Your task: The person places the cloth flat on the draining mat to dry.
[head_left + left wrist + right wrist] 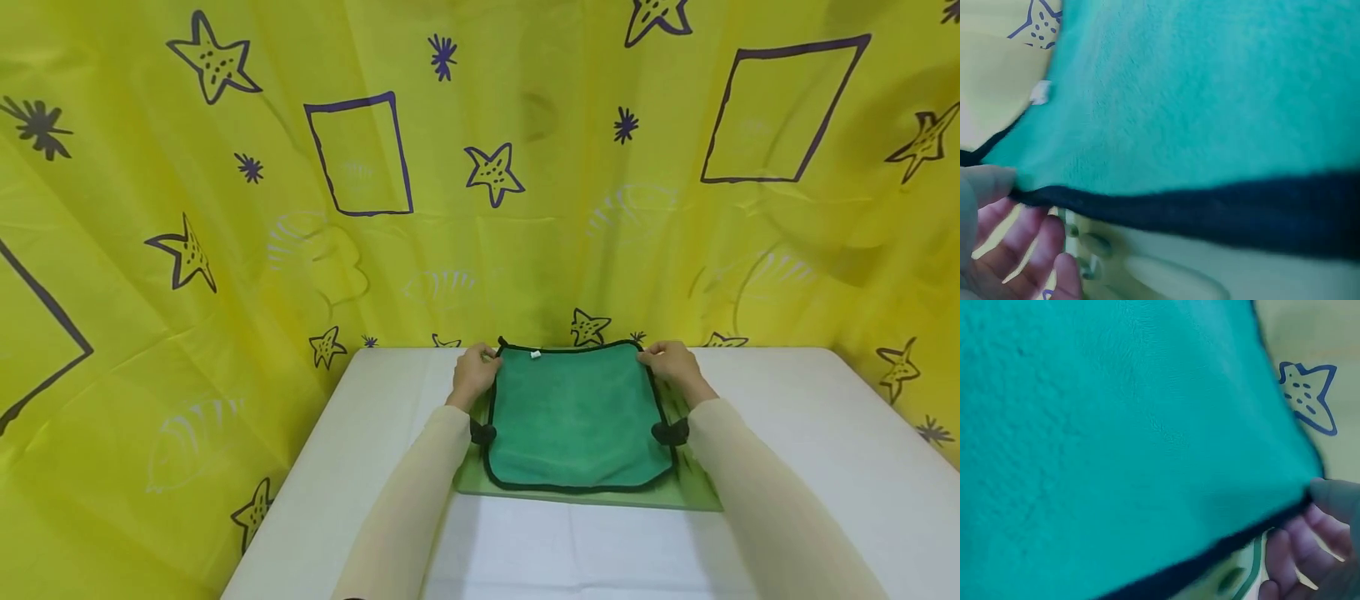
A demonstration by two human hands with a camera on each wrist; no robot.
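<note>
A green cloth with a dark edging is spread between both hands, its far corners raised. The left hand pinches the far left corner between thumb and fingers. At the far right corner, the right hand pinches the edge in the same way. A small white tag shows along the far edge. Beneath the cloth lies a light green mat or board, mostly hidden; in the left wrist view a patterned part of the board shows below the cloth's edge.
The white table extends to both sides of the board and in front of it. Behind its far edge hangs a yellow curtain with stars and squares drawn on it. A dark band sits at each wrist.
</note>
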